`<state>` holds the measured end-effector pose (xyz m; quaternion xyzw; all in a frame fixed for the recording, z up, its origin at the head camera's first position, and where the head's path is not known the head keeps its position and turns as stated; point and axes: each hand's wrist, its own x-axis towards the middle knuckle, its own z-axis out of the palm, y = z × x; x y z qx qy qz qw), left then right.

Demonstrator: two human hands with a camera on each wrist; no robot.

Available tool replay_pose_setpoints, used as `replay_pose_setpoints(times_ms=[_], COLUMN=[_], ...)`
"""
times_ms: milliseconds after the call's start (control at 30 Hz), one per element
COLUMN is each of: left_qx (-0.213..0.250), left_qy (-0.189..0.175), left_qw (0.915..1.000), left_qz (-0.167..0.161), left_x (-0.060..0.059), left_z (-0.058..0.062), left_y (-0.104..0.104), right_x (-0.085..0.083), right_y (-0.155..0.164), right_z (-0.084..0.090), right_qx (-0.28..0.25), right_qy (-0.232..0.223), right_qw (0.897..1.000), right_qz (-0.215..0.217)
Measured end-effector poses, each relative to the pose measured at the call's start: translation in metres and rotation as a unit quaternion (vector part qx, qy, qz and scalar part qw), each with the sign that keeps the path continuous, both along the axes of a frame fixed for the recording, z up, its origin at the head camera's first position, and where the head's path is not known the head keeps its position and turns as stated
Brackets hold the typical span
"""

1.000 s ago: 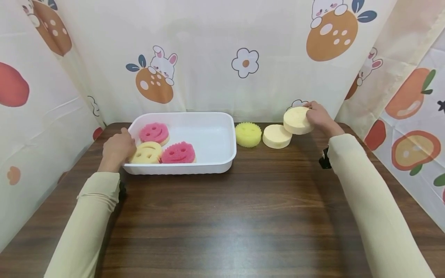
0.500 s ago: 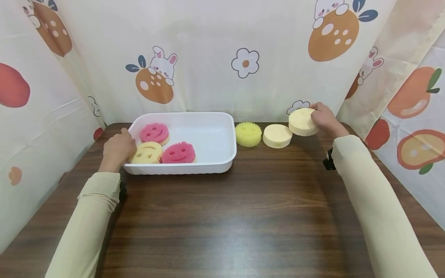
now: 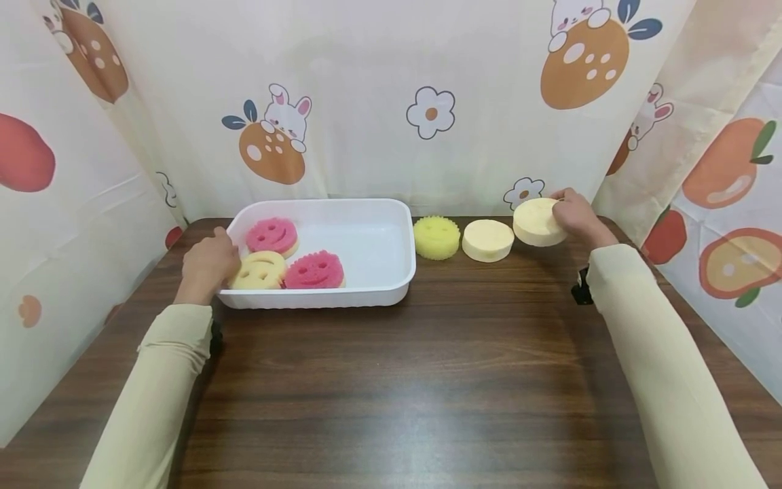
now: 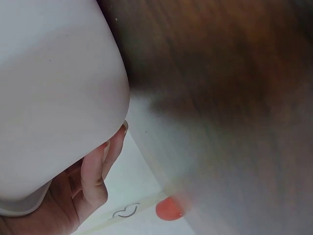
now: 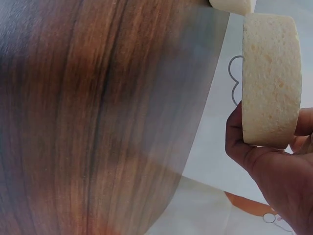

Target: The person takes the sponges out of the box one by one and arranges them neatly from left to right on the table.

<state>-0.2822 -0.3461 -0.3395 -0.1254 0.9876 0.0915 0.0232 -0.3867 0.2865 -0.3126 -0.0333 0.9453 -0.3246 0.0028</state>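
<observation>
My right hand (image 3: 577, 216) pinches a thick, round cream sponge (image 3: 537, 223) by its right side, toward the table's back right. In the right wrist view, fingers and thumb lie on opposite faces of the held sponge (image 5: 271, 81). Left of it, a second cream sponge (image 3: 487, 241) and a scalloped yellow sponge (image 3: 436, 238) with a smiley face sit in a row. My left hand (image 3: 208, 263) grips the left side of a white tray (image 3: 342, 297); in the left wrist view its fingers lie against the outer wall of the tray (image 4: 68, 98). The thumb is hidden there.
Inside the tray, at its left, lie a round pink smiley sponge (image 3: 271, 235), a cream smiley sponge (image 3: 259, 272) and a scalloped pink one (image 3: 314, 269). A patterned curtain (image 3: 360, 102) hangs behind the dark wooden table (image 3: 391, 387).
My right hand has shifted right and slightly down with the cream sponge, which now stands beside the second cream sponge instead of overlapping it. The left hand and tray have stayed put.
</observation>
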Motion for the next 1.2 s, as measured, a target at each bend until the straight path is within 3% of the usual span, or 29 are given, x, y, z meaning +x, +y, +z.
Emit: replay_pose_setpoints(times_ms=[400, 767, 1000, 1200], left_qx=[0.001, -0.004, -0.002, 0.001], left_qy=[-0.002, -0.009, -0.003, -0.001], left_qw=[1.0000, 0.9999, 1.0000, 1.0000], left_qz=[0.003, 0.004, 0.007, 0.009], left_x=[-0.001, -0.001, -0.002, -0.002], left_z=[0.000, -0.001, -0.002, -0.002], left_y=[0.003, 0.001, 0.000, 0.000], right_x=[-0.001, 0.005, 0.005, 0.005], right_y=[0.013, 0.012, 0.017, 0.018], right_z=[-0.014, -0.019, -0.024, -0.027], right_qx=[-0.010, -0.029, -0.010, -0.035], right_qy=[-0.004, -0.024, -0.030, -0.049], right_qw=[1.000, 0.999, 1.000, 0.998], right_qz=[-0.019, -0.005, -0.004, -0.011])
